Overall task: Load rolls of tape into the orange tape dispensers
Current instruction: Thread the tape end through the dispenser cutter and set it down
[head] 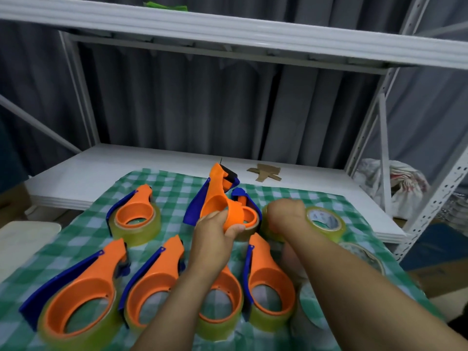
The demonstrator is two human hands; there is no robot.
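My left hand (pixel 215 229) grips an empty orange and blue tape dispenser (pixel 220 196) by its round hub, tilted up above the cloth. My right hand (pixel 285 215) curls round a clear yellowish tape roll (pixel 321 222) just to the right of it. Another dispenser on a brown-cored roll (pixel 249 219) lies between the two hands. Several loaded orange dispensers lie on the cloth: one at the back left (pixel 135 216) and a front row (pixel 83 287) (pixel 154 282) (pixel 268 282), partly hidden by my forearms.
A green checked cloth (pixel 172 183) covers the white shelf board (pixel 76 173). More loose tape rolls (pixel 364 254) lie at the right under my right arm. Cardboard scraps (pixel 266 172) sit at the back. White rack posts (pixel 385 153) stand at the right, an upper shelf (pixel 228 29) overhead.
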